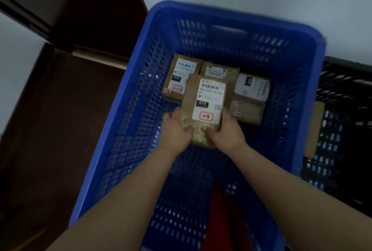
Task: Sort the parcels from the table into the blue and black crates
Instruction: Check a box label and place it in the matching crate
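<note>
Both arms extended, left hand (pixel 175 130) and right hand (pixel 225 130) gripping.

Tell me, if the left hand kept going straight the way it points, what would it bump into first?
Probably the brown parcel with the 010 label lying at the far left of the blue crate. The left hand points up-frame toward it, though depth is hard to judge.

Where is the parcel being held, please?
Head view, centre: the held parcel is inside the blue crate, gripped by both hands, in front of three other parcels.
</note>
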Available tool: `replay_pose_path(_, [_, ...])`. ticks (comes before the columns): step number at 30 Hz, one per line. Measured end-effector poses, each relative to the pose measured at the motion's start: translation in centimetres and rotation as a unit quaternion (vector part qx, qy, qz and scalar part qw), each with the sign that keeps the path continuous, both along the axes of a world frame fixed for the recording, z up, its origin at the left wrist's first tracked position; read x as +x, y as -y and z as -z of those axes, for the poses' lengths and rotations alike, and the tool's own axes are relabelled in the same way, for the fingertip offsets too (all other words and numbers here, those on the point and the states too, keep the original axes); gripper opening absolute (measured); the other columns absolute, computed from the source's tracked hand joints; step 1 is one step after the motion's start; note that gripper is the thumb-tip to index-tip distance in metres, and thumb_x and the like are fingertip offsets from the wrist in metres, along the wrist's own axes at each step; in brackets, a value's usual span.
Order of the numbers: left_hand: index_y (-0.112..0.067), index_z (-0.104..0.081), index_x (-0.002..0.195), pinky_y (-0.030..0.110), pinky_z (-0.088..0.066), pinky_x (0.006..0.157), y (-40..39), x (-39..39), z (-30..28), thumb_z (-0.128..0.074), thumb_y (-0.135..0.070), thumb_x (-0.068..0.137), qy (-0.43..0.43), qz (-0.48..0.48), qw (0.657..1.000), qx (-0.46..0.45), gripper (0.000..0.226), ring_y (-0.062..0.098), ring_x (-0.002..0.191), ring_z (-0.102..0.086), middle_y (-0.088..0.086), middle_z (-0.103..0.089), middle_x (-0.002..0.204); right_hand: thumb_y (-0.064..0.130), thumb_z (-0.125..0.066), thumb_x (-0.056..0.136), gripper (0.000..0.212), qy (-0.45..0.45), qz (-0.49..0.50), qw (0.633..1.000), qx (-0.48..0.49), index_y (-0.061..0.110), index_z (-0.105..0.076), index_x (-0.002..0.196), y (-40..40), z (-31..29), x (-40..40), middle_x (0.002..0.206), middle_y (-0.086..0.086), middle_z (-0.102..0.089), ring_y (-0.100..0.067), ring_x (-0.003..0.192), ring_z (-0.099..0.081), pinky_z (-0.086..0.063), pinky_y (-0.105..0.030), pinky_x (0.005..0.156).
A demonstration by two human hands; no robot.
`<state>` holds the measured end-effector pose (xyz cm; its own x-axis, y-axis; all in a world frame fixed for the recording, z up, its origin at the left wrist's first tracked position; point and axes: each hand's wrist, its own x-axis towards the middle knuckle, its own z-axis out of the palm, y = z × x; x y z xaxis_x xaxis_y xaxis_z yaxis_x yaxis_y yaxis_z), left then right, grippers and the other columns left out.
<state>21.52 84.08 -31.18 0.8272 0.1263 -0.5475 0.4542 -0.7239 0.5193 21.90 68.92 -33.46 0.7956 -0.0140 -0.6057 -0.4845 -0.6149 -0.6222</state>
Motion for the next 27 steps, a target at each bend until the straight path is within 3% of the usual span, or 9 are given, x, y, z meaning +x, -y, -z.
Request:
replay_pose_path(5, [-0.014,-0.028,0.15,0.025,-0.035,0.1,-3.2,5.6,2.5,-0.065,-0.019,0.088,0.014,0.046,0.998,0.029,0.073,0.027,0.124,-0.041,0.015,-0.037,0.136,0.028,-0.071,0.086,0.069,0.022,0.021,0.999,0.014,0.017,-0.033,0.142,-3.8,4.0,5.4,0.132,-0.009,-0.051,-0.027,0.119,-0.052,-0.048,-0.042,0.096])
replay_pose_path(9, [-0.014,-0.026,0.15,0.04,-0.041,0.103,-4.4,8.7,4.2,-0.066,-0.02,0.087,0.038,0.077,0.994,0.069,0.074,0.03,0.124,-0.041,0.016,-0.039,0.134,0.026,-0.069,0.087,0.07,0.052,0.038,0.998,0.013,0.015,-0.031,0.144,-5.5,6.1,8.3,0.132,-0.011,-0.049,-0.027,0.119,-0.051,-0.047,-0.041,0.097])
replay_pose_path(11, [-0.013,-0.021,0.152,0.042,-0.038,0.107,-4.5,9.4,5.1,-0.064,-0.023,0.088,0.048,0.094,0.99,0.091,0.077,0.032,0.129,-0.037,0.018,-0.035,0.139,0.022,-0.067,0.089,0.077,0.056,0.028,0.998,0.022,0.016,-0.021,0.15,-5.9,6.8,9.5,0.135,-0.011,-0.047,-0.026,0.121,-0.05,-0.045,-0.037,0.099])
replay_pose_path(15, [-0.012,-0.01,0.154,0.045,-0.019,0.119,-3.9,9.3,6.8,-0.058,-0.028,0.093,0.063,0.179,0.969,0.155,0.079,0.033,0.146,-0.007,0.017,-0.009,0.159,0.014,-0.059,0.092,0.091,0.009,-0.038,0.995,0.097,0.016,0.007,0.155,-6.5,7.3,10.4,0.148,-0.007,-0.039,-0.021,0.13,-0.043,-0.037,-0.032,0.11])
replay_pose_path(19, [-0.024,-0.001,0.155,0.053,-0.015,0.119,-3.5,8.9,8.0,-0.055,-0.024,0.096,-0.007,0.255,0.956,0.144,0.079,0.031,0.148,0.01,0.009,0.012,0.162,0.007,-0.057,0.093,0.088,-0.026,-0.069,0.987,0.143,0.024,0.002,0.156,-5.6,7.7,10.7,0.151,-0.005,-0.038,-0.02,0.134,-0.042,-0.035,-0.033,0.113])
replay_pose_path(22, [-0.026,0.011,0.154,0.055,-0.013,0.118,-3.1,9.1,8.4,-0.055,-0.026,0.097,-0.064,0.292,0.938,0.177,0.087,0.032,0.147,0.019,0.009,0.025,0.159,0.003,-0.053,0.094,0.083,-0.016,-0.087,0.986,0.141,0.024,-0.001,0.156,-4.6,7.4,10.4,0.154,-0.002,-0.033,-0.019,0.138,-0.035,-0.029,-0.02,0.108])
replay_pose_path(24, [-0.027,0.016,0.152,0.053,-0.014,0.119,-2.8,9.6,8.1,-0.057,-0.026,0.096,-0.097,0.311,0.926,0.192,0.092,0.032,0.146,0.019,0.009,0.028,0.158,0.007,-0.054,0.095,0.076,0.008,-0.075,0.991,0.113,0.022,-0.01,0.155,-3.8,7.2,9.7,0.153,-0.004,-0.033,-0.021,0.137,-0.036,-0.029,-0.019,0.101])
replay_pose_path(27, [-0.025,0.008,0.154,0.047,-0.015,0.12,-2.7,10.3,6.5,-0.057,-0.028,0.096,-0.111,0.322,0.919,0.2,0.088,0.034,0.148,0.008,0.009,0.018,0.161,0.019,-0.057,0.096,0.073,0.035,-0.108,0.993,0.025,0.016,-0.014,0.154,-2.3,6.5,8.4,0.155,-0.009,-0.03,-0.024,0.137,-0.035,-0.029,-0.025,0.105])
